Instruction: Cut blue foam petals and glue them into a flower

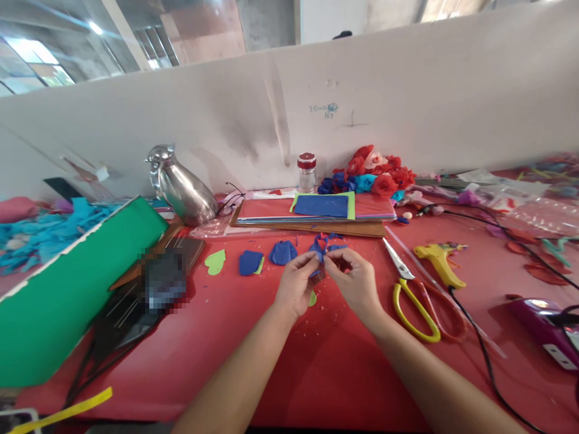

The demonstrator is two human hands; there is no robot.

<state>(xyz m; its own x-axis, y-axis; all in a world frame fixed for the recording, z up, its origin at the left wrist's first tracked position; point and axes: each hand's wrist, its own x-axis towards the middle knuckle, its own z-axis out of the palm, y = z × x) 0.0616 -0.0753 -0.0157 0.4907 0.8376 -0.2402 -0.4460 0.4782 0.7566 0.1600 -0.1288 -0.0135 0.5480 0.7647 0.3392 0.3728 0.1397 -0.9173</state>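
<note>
Both hands meet over the middle of the red table. My left hand [296,282] pinches the lower left side of a blue paper piece [319,245] that shows some red in it. The fingertips of my right hand [353,278] are closed on its right side. Left of the hands lie blue paper petals [283,252], another blue petal stack [250,263] with a green edge, and a green heart-shaped piece [215,262]. A small green bit [312,298] shows between my wrists.
Yellow-and-red-handled scissors [416,307], a yellow glue gun [439,264] with a black cable and a purple device [540,328] are on the right. Behind are stacked papers [271,211], paper flowers [384,184] and a jar [307,173]. A metal jug [183,190] and green box [76,295] are left.
</note>
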